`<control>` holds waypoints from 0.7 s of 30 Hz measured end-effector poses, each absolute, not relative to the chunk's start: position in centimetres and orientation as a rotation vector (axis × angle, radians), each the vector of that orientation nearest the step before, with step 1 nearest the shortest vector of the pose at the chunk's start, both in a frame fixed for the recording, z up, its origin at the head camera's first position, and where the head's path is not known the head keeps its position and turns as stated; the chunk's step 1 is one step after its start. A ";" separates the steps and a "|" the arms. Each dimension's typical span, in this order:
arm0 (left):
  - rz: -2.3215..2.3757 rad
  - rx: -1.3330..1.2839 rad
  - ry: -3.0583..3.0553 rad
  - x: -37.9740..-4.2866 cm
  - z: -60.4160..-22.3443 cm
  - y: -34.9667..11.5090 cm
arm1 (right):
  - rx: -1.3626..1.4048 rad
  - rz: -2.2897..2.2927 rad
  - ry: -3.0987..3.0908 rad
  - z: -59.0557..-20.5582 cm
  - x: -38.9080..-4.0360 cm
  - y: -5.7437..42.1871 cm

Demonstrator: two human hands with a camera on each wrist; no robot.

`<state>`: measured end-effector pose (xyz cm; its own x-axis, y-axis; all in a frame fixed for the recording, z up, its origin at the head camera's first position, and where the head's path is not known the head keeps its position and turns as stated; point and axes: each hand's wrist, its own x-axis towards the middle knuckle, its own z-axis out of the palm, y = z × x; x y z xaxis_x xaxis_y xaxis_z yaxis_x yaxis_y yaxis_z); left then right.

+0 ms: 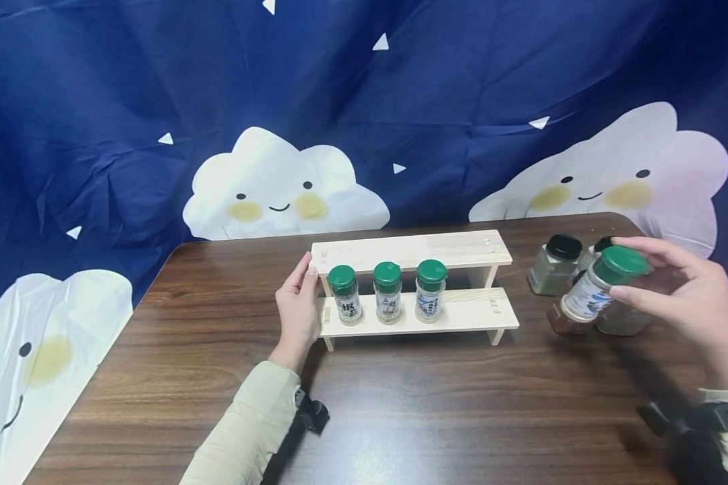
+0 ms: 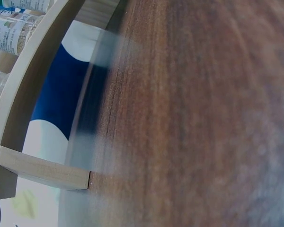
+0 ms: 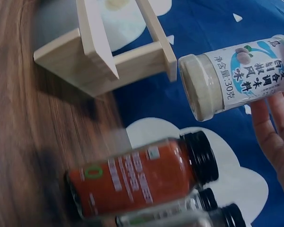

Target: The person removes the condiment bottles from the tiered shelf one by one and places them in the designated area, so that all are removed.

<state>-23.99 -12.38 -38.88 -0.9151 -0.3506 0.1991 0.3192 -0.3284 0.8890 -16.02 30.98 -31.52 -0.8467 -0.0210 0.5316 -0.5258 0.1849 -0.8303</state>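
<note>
My right hand point(image 1: 688, 283) holds a green-capped seasoning bottle point(image 1: 591, 289) by its upper part, tilted, above the black-lidded jars on the right. In the right wrist view that bottle point(image 3: 236, 75) shows pale powder and a blue and white label. My left hand point(image 1: 300, 303) rests on the left end of a two-tier wooden rack point(image 1: 412, 250). On the rack's lower tier stand three green-capped bottles: a left one point(image 1: 347, 300), a middle one point(image 1: 387, 296) and a right one point(image 1: 429, 296). In the left wrist view the rack's underside and leg point(image 2: 45, 170) show, but the left hand barely does.
Black-lidded glass jars stand at the right of the brown table point(image 1: 461, 411). One jar point(image 1: 552, 269) holds greenish contents; a red pepper jar point(image 3: 137, 177) stands in front. A blue curtain point(image 1: 437, 101) with cloud faces hangs behind the table.
</note>
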 end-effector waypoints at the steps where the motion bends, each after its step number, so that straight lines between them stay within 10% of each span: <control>1: -2.269 0.040 -1.511 -24.0 -38.9 -12.4 | 0.489 1.670 -2.074 -31.6 -15.9 31.2; 21: -2.275 0.029 -1.500 -24.0 -39.0 -12.4 | 0.778 1.964 -1.796 -42.6 -18.5 45.5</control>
<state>-24.03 -12.38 -38.95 -0.9145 -0.3485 0.2056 0.3262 -0.3345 0.8841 -18.51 45.48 -42.62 -0.7805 -0.0963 0.6177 -0.6067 -0.1217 -0.7856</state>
